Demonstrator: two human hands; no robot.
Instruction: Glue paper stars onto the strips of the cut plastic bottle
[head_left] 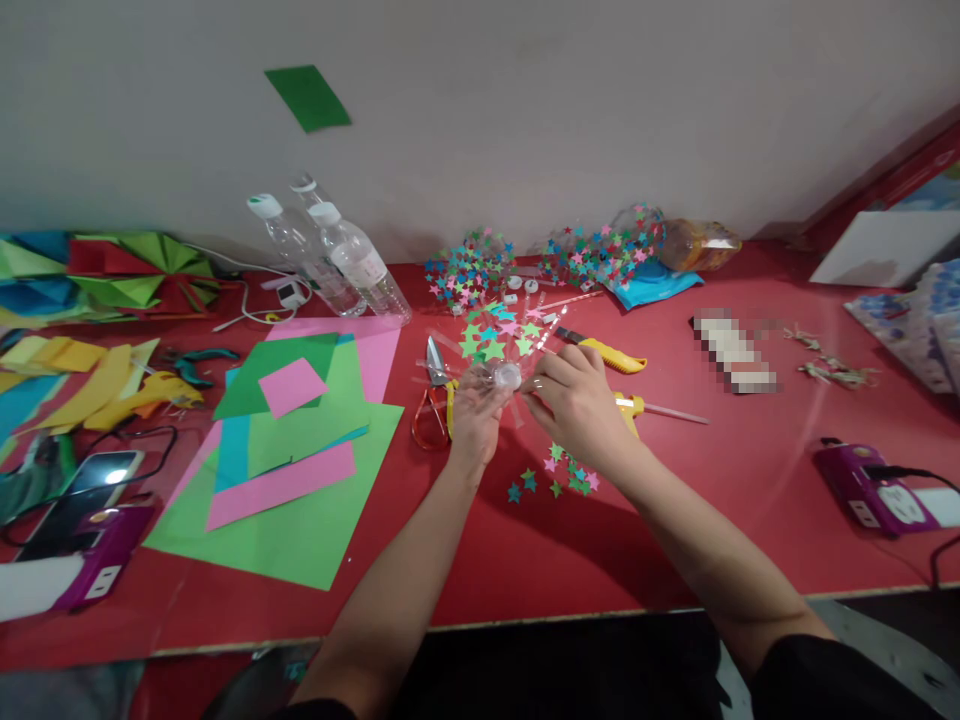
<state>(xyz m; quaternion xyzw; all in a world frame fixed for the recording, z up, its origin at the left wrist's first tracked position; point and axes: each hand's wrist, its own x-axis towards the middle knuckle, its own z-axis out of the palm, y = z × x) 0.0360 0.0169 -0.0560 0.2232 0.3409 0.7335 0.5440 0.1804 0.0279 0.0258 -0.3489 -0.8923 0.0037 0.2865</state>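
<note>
My left hand (475,412) is closed around the neck of a cut clear plastic bottle piece (507,376) whose strips fan out and carry paper stars (491,338). My right hand (574,400) is pinched on one of its clear strips, just right of the white cap. Loose small paper stars (559,476) lie on the red table (675,520) under my right wrist. Scissors (433,398) with orange and yellow handles lie just left of my left hand. A yellow utility knife (611,354) and a glue gun (652,408) lie behind and right of my right hand.
Green, pink and blue paper sheets (300,470) cover the left of the table. Clear water bottles (337,262) stand at the back by the wall. Star-covered bottle pieces (592,248) sit at the back. Purple power strips (874,488) and a phone (97,472) lie at the sides.
</note>
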